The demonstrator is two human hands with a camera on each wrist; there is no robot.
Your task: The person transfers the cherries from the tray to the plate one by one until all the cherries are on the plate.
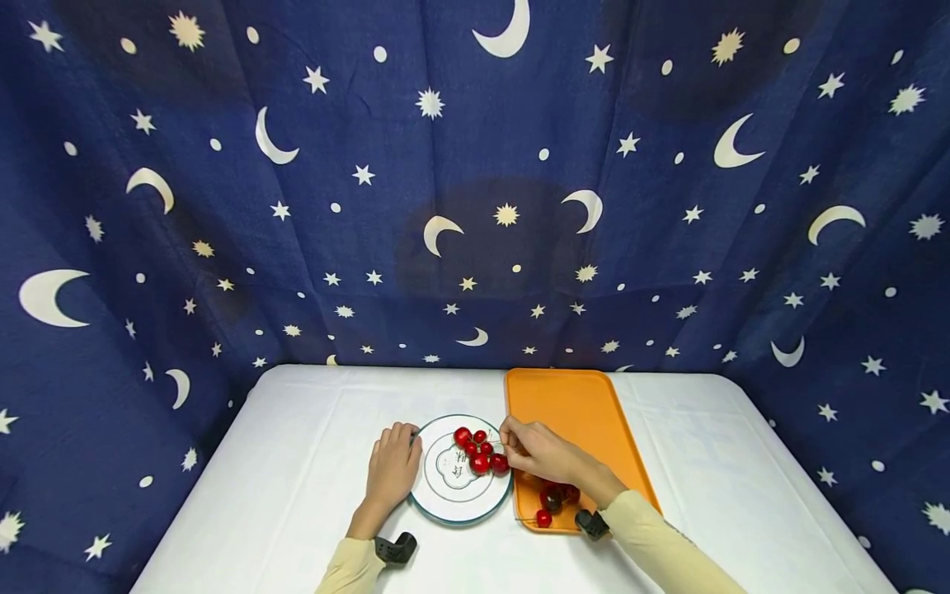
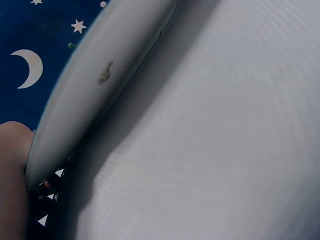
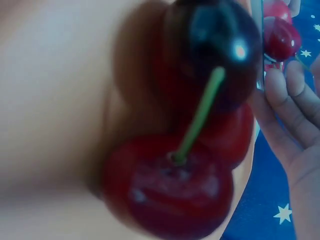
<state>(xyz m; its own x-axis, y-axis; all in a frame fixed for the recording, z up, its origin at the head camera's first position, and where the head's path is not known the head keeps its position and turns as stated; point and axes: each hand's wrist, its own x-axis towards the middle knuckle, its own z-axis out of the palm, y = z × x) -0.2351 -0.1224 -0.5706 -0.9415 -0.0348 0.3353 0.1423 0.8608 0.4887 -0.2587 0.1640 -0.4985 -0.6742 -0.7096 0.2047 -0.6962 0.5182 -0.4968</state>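
Note:
A white plate point(image 1: 438, 487) with a dark blue-green rim stands on the white-covered table, with several red cherries point(image 1: 480, 464) grouped toward its upper right. My left hand point(image 1: 393, 466) grips the plate's left rim; the left wrist view shows the outer side of the plate point(image 2: 100, 85) with fingertips tucked below its edge. At the right rim, my right hand point(image 1: 545, 452) pinches a thin cherry stem point(image 3: 302, 61) between thumb and fingers, its cherry point(image 3: 281, 39) lying at the plate's edge. More cherries point(image 1: 552, 498) lie on the orange tray under the right wrist.
The orange tray point(image 1: 564, 396) lies right beside the plate, partly below the right forearm. Large in the right wrist view are dark red cherries point(image 3: 170, 190), one with a green stem. A blue curtain point(image 1: 505, 280) with moons and stars hangs behind the table point(image 1: 297, 429).

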